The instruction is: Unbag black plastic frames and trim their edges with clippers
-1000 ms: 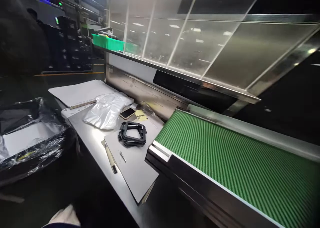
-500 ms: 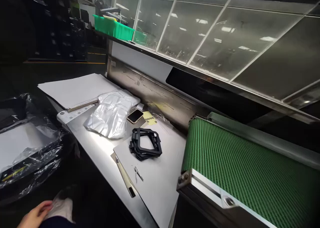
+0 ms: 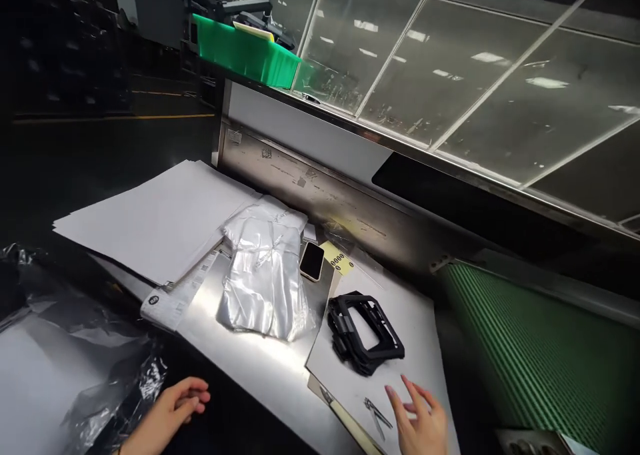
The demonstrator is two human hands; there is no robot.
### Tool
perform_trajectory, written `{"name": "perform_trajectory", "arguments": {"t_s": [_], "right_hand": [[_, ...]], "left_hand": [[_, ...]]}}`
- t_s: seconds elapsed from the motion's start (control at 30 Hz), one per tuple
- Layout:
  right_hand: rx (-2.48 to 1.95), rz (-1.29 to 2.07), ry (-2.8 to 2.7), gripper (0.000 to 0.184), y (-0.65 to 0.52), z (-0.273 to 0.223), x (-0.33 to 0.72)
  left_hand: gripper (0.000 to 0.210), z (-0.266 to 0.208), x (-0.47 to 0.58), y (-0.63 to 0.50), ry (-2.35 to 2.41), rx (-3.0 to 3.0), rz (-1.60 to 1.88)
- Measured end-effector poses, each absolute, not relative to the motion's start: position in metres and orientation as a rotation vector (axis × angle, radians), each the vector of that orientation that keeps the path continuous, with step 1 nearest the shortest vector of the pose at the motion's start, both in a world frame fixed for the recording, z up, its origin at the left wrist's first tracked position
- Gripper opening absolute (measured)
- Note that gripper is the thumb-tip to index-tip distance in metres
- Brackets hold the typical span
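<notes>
no words or numbers can be read for certain. small dark round marks are printed on the yellow card, too tiny to be made out. a round black logo is carried by the white strip, its lettering blurred. code-like squares and smudged print are borne by the metal panel.

Frames on a sheet, phone behind, plastic bags to the left, conveyor to the right.

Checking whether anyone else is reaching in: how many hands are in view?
2: the left hand beside the metal table, the right hand near the black frames.
</notes>
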State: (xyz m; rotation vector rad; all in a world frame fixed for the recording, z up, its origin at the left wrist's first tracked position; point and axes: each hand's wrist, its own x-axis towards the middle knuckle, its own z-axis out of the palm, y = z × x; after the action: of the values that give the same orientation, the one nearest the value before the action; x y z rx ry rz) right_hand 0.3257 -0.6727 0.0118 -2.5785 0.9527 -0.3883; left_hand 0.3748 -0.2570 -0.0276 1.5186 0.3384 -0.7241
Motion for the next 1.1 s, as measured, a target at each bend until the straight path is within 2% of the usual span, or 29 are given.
{"name": "perform_trajectory", "arguments": {"t_s": [0.1, 0.43, 0.7, 0.8, 0.97, 1.1], "right_hand": [[-2.619, -0.29, 0.933, 0.049, -0.655, -0.005, 0.363], [-2.708, -0.232, 0.62, 0.024, -0.66, -0.004, 0.4], [-2.66, -0.254, 0.108, 0.019, -0.588, 0.02, 0.36], [-2.635, -0.248, 0.037, 0.016, -0.576, 0.016, 0.357], [-2.608, -0.277, 0.089, 0.015, -0.581, 0.018, 0.356], [-2.56, -0.2, 0.024, 0.013, -0.562, 0.038, 0.345]], "left_hand": [[0.028, -0.012, 0.384, -0.253, 0.288, 1.467, -0.757], [0.025, 0.008, 0.382, -0.256, 0.271, 1.371, -0.738], [0.045, 0.038, 0.401, -0.319, 0.196, 1.211, -0.852], [0.056, 0.034, 0.418, -0.356, 0.222, 1.144, -0.875], [0.045, 0.002, 0.432, -0.38, 0.254, 1.13, -0.838], [0.037, 0.004, 0.432, -0.376, 0.27, 1.071, -0.828]]}}
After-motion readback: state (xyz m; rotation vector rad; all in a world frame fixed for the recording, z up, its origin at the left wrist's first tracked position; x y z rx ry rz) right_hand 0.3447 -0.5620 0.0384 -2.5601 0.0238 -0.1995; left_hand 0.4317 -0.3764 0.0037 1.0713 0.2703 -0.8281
